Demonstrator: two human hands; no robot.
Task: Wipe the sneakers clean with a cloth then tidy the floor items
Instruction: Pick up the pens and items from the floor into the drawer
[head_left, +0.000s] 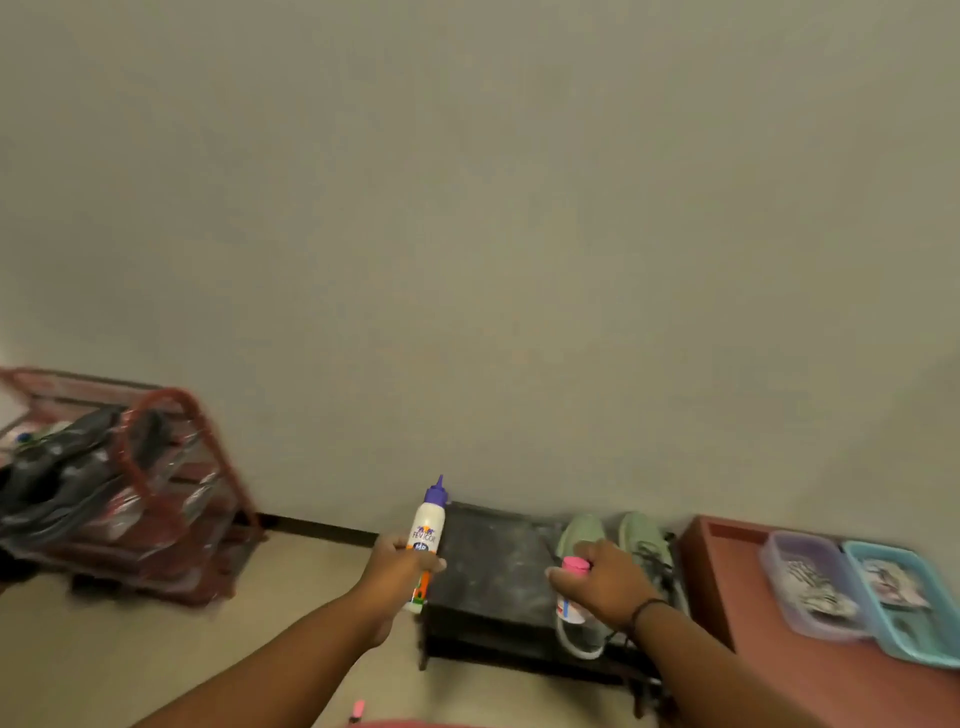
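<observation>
Sneakers (613, 566), pale green with white soles and dark laces, sit side by side on a low black rack (488, 561), toes toward the wall, long axes running away from the person. Right hand (602, 579) curls round a small bottle (571, 597) with a pink cap, in front of the nearer sneaker. Left hand (397, 564) grips a white glue bottle (428, 540), nearly upright, purple nozzle up. Beside the rack stands a brown table (727, 571) bearing two plastic boxes (857, 587). A red rack (156, 493) is well off left.
</observation>
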